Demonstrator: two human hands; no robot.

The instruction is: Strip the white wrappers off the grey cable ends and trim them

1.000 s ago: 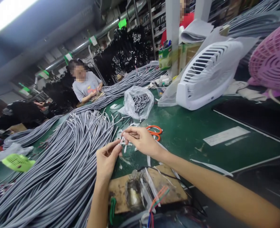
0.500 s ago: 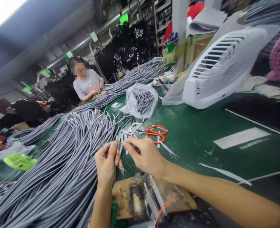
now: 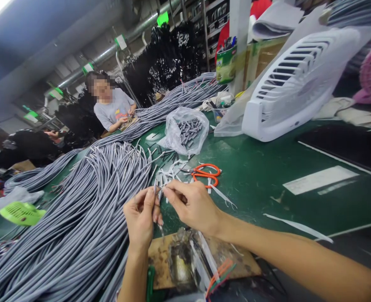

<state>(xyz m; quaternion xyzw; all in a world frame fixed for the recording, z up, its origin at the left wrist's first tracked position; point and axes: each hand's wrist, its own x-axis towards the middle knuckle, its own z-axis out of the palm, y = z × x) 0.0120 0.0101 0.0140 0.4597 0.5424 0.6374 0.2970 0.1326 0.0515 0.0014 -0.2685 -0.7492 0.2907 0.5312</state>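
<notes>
Cable (image 3: 155, 184) stands upright over the surface (image 3: 248, 180), toward its near edge. Your left hand (image 3: 139, 216) has its grip clamped on it, probably steadying it so your right hand (image 3: 193, 205) can work beside it; those fingertips are together, though what they pinch is too small to tell. Scissors (image 3: 206, 173) and scraps (image 3: 171, 170) lie just beyond, likely for easy reach. Compared with a second ago, your hands sit back from the scraps, leaving the scissors less covered.
</notes>
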